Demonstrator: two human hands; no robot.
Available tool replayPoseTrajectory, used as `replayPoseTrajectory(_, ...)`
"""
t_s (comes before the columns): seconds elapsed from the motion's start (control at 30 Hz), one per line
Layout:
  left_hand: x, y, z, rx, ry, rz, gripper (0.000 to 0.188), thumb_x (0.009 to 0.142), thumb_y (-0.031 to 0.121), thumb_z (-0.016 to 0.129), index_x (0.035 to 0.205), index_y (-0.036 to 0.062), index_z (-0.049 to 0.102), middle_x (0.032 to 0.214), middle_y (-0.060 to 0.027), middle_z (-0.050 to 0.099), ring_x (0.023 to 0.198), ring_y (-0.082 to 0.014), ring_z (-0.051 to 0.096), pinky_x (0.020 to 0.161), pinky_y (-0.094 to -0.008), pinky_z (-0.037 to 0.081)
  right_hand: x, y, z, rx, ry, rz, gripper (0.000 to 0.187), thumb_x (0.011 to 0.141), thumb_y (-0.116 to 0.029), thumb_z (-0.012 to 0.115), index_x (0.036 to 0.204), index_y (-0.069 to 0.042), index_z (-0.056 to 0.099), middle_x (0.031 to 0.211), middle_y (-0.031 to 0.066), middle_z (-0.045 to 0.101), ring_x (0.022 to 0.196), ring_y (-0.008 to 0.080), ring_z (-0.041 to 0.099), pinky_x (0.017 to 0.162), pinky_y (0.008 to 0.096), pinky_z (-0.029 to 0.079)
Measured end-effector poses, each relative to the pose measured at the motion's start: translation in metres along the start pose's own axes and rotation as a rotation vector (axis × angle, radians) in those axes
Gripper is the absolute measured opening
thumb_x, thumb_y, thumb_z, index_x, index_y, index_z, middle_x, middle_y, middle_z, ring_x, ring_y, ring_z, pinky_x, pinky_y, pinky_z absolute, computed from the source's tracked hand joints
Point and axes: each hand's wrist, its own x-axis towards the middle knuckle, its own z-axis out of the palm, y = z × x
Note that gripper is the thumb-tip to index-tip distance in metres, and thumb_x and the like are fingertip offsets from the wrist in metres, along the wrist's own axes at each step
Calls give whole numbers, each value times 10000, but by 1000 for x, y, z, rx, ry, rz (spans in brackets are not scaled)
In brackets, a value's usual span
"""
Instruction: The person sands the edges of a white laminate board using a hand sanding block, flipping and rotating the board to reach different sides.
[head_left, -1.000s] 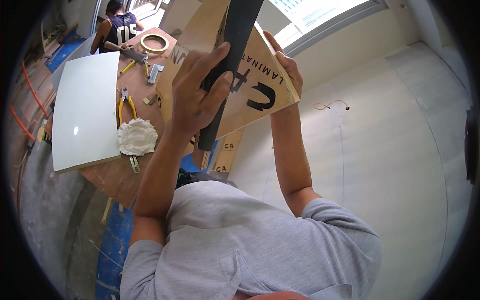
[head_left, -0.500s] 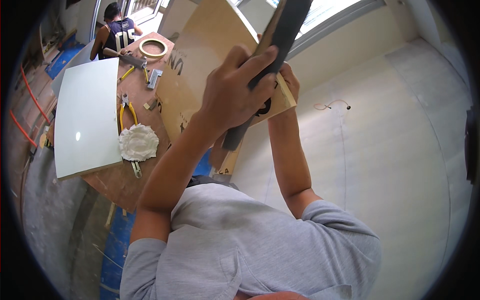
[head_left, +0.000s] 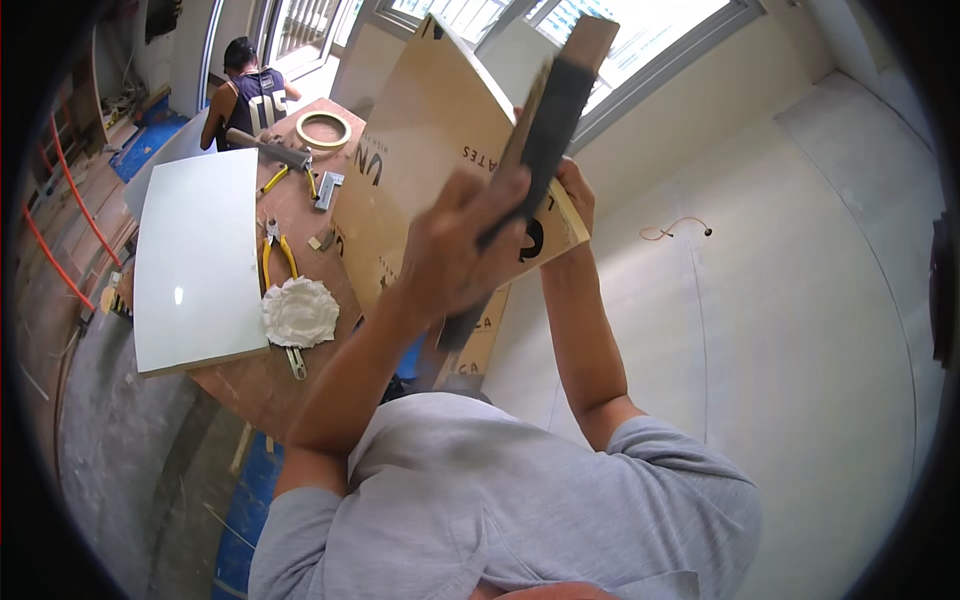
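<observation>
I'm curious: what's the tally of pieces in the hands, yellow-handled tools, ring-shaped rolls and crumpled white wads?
Pieces in the hands (dark-faced bar, printed board): 2
Yellow-handled tools: 2
Ring-shaped roll: 1
White wad: 1
Total: 6

Tape roll [head_left: 323, 146] by worktop's [head_left: 250, 385] far edge; metal block [head_left: 328, 192] just nearer. White panel [head_left: 205, 260] overhangs left edge. Yellow-handled cutters [head_left: 290, 255] beside it, white wad [head_left: 300, 312] at handle ends. Co-worker [head_left: 258, 95] beyond far edge. Orange wire [head_left: 690, 220] well off right.

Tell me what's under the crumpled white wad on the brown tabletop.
A small metal piece sticks out from under the wad onto the brown tabletop; anything else beneath is covered, so I can't tell.
</observation>
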Motion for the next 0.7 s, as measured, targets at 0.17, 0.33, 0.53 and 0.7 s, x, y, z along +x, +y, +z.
replayPoseTrajectory(0.17, 40, -26, -25, 60, 107, 11, 428, 918, 155, 719, 1332, 54, 676, 896, -148, 569, 728, -273, 617, 686, -380, 527, -2, -2, 36, -115, -28, -2, 638, 973, -238, 541, 1538, 31, 419, 1302, 161, 648, 1038, 231, 691, 893, 327, 580)
replayPoseTrajectory(0.33, 59, -28, -8, 141, 84, -35, 450, 907, 147, 719, 1347, 65, 668, 896, -152, 568, 747, -297, 632, 694, -382, 540, -1, 0, 51, -95, -56, -4, 659, 987, -256, 532, 1565, 27, 387, 1285, 139, 653, 1073, 193, 675, 944, 301, 547)
replayPoseTrajectory(0.53, -15, 11, -16, -49, -54, 25, 443, 905, 148, 721, 1342, 88, 678, 911, -148, 567, 732, -303, 628, 665, -398, 539, -3, 4, 23, -36, -83, -25, 521, 1022, -216, 471, 1481, 31, 483, 1235, 104, 669, 1054, 164, 675, 920, 296, 558)
replayPoseTrajectory(0.7, 45, -9, -13, 44, 39, 1, 460, 881, 147, 737, 1336, 99, 686, 897, -137, 559, 698, -285, 609, 647, -406, 534, -4, 4, 42, 25, -132, 28, 466, 1022, -186, 476, 1430, 33, 532, 1241, 110, 667, 1066, 173, 672, 933, 311, 552)
